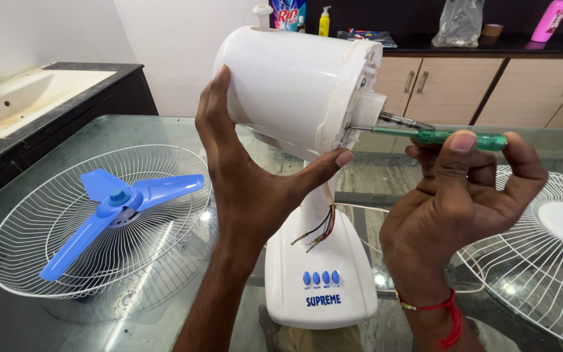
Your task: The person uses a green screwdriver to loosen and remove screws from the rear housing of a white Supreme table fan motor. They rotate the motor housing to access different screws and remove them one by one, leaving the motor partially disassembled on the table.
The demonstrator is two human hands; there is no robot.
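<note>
My left hand (242, 169) grips the white motor housing (288, 85) of a table fan from its left side, thumb under the front plate. My right hand (464, 189) holds a green-handled screwdriver (451, 137) level, its tip set against the housing's front face just below the metal shaft (402, 120). The fan's white base (317, 287) with blue buttons stands below, and loose coloured wires (317, 231) hang out of its neck.
A white wire guard (40, 261) lies on the glass table at left with the blue three-blade propeller (115, 205) in it. The second guard (542, 261) lies at right. A sink (27, 94) sits at far left; cabinets and a counter with bottles stand behind.
</note>
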